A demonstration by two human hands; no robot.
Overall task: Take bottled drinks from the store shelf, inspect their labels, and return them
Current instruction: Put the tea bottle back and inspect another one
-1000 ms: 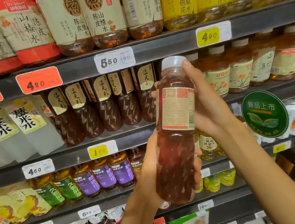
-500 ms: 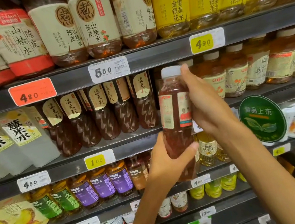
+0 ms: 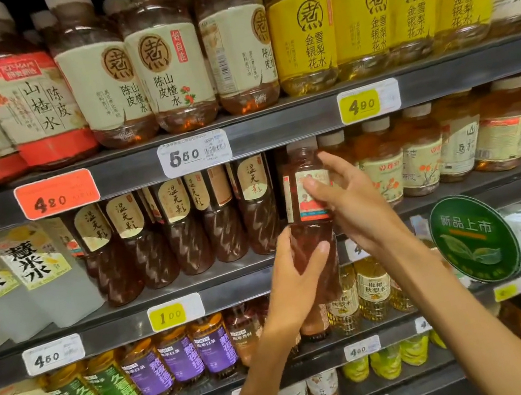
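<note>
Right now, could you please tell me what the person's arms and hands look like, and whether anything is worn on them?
Both forearms are bare as far as the picture shows: no sleeve in view. The left hand and the right hand wear no gloves, and I see no watch, bracelet or ring. The fingernails look short and unpainted.

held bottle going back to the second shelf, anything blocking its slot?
Nothing visible does. The bottle, gripped by the left hand and right hand, sits at a gap between the dark bottles and orange bottles.
</note>
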